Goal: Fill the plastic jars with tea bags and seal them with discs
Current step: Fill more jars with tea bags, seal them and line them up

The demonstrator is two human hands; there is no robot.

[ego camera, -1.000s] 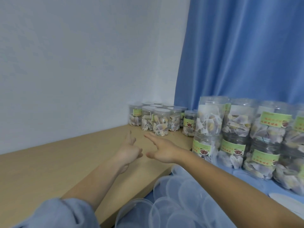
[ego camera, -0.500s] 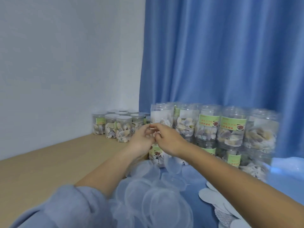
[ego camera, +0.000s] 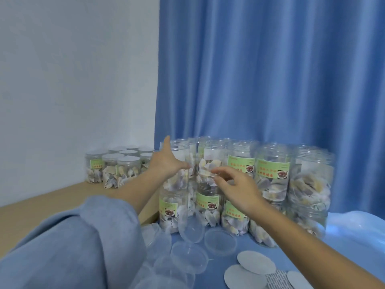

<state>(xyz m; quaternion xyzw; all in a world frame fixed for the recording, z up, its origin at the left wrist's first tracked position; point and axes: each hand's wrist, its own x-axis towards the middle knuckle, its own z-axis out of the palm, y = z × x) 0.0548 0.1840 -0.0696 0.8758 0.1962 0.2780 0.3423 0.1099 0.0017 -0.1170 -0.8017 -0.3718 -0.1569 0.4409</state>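
Clear plastic jars (ego camera: 273,176) filled with tea bags stand stacked in two tiers on a blue cloth, most with green labels and open tops. My left hand (ego camera: 166,163) is spread wide at the leftmost upper jar (ego camera: 179,163), thumb raised, fingers against its side. My right hand (ego camera: 235,184) hovers in front of the second upper jar (ego camera: 210,163), fingers loosely bent and holding nothing. White sealing discs (ego camera: 256,262) lie on the cloth at the lower right. Clear plastic lids (ego camera: 219,241) lie scattered in front of the stack.
A group of smaller sealed jars (ego camera: 116,170) stands in the corner on the wooden table (ego camera: 41,203) at the left. A blue curtain (ego camera: 270,69) hangs behind the stack. My blue sleeve (ego camera: 73,247) fills the lower left.
The view swung right from the wooden table to the stacked jars. My hands, together half a second ago, have parted; the left has spread onto the leftmost upper jar.
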